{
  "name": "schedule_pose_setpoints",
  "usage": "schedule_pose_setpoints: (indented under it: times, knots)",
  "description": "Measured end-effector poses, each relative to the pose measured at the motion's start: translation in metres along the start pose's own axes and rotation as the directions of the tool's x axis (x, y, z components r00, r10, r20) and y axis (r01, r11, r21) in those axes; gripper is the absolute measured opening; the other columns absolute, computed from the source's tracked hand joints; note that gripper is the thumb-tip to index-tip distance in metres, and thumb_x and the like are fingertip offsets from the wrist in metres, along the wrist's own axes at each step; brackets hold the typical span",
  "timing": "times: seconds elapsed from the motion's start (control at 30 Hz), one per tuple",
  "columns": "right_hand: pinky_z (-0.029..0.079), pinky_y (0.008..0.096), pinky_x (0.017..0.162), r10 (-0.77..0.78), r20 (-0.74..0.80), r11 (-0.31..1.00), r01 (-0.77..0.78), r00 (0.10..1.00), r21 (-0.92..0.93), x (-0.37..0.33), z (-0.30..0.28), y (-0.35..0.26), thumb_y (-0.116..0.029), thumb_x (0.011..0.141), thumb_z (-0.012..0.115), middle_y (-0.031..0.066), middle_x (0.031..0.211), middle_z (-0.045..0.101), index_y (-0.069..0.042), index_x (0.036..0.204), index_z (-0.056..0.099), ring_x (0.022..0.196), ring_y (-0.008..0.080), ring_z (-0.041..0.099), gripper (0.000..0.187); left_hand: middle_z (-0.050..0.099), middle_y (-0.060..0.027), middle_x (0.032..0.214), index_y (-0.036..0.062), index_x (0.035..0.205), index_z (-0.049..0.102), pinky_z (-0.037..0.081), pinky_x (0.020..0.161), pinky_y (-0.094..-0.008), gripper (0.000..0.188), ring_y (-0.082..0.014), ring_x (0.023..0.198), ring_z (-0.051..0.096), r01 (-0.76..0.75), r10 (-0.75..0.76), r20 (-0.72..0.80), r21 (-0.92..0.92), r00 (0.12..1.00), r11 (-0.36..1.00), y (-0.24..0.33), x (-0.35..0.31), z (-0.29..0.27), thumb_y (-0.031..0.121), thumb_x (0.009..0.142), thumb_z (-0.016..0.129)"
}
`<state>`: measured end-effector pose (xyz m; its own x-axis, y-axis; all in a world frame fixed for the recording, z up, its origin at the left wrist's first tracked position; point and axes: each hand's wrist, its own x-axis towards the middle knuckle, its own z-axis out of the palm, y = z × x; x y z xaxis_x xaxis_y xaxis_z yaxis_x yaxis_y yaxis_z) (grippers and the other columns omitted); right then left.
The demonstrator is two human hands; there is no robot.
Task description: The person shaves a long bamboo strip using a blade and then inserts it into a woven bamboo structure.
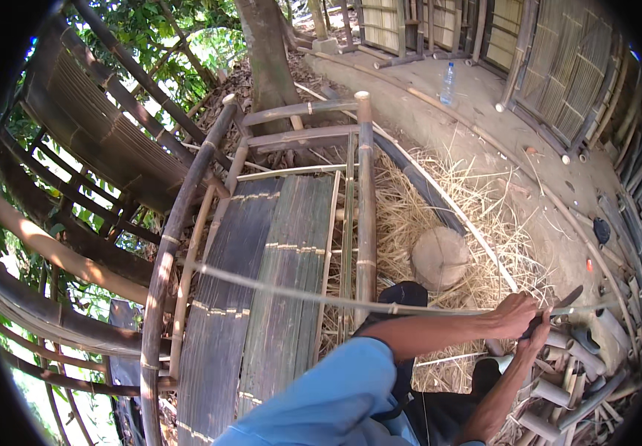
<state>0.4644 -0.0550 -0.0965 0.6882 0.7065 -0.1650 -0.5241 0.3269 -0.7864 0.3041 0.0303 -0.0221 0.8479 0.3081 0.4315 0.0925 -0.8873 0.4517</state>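
A long, thin bamboo strip [284, 291] crosses the view from over the bamboo bench to beyond my hands at the right. My left hand [516, 315] is closed around the strip, its forearm reaching across from the blue sleeve. Just beside and below it, my right hand [536, 336] grips a knife whose dark blade [573, 296] points up and to the right. Most of the knife's handle is hidden by the fingers. The two hands are close together, and exactly where blade and strip meet cannot be made out.
Left of me stands a bamboo bench [291, 223] with a dark slatted top. A round wood stump [439, 258] sits among straw-like shavings [440, 178]. Cut bamboo pieces [551, 390] are heaped at lower right. A plastic bottle [449, 84] stands on the ground near bamboo panels [566, 67].
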Motion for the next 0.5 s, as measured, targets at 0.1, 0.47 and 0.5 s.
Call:
schedule_pose_setpoints:
  times: [0.1,0.47,0.5]
  knots:
    - [0.054,0.0293,0.062,-0.009,-0.066,1.000,0.009,0.998,0.006,0.010,-0.052,-0.011,-0.033,0.104,0.056,0.0017,0.088,0.061,-0.012,0.111,0.058,0.076,0.0140,0.061,0.022,0.067,-0.0136,0.077,0.0028,0.088,0.073,0.054,0.070,-0.0433,0.018,-0.0293,0.078,0.064,0.003,-0.028,-0.114,-0.215,0.993,0.977,0.018,-0.053,-0.063,0.015,0.076,0.074]
    - [0.052,0.0276,0.065,-0.072,-0.150,0.958,0.111,0.986,0.264,-0.022,-0.024,0.008,-0.034,0.095,0.070,0.0014,0.085,0.056,-0.013,0.100,0.054,0.069,0.0144,0.052,0.026,0.045,-0.0114,0.111,0.0011,0.118,0.043,0.047,0.081,-0.0414,0.061,-0.0222,0.097,0.053,0.319,-0.804,-0.594,-0.765,-0.017,0.559,-0.129,-0.311,-0.348,0.046,0.090,0.072]
    - [0.051,0.0281,0.064,-0.077,-0.129,0.957,0.110,0.989,0.270,-0.020,-0.018,0.006,-0.034,0.095,0.071,0.0013,0.085,0.057,-0.013,0.102,0.053,0.069,0.0138,0.052,0.028,0.052,-0.0147,0.104,0.0011,0.114,0.045,0.051,0.075,-0.0430,0.061,-0.0244,0.089,0.059,0.142,-0.860,-0.511,-0.851,-0.001,0.506,-0.115,-0.284,-0.372,0.052,0.091,0.069]
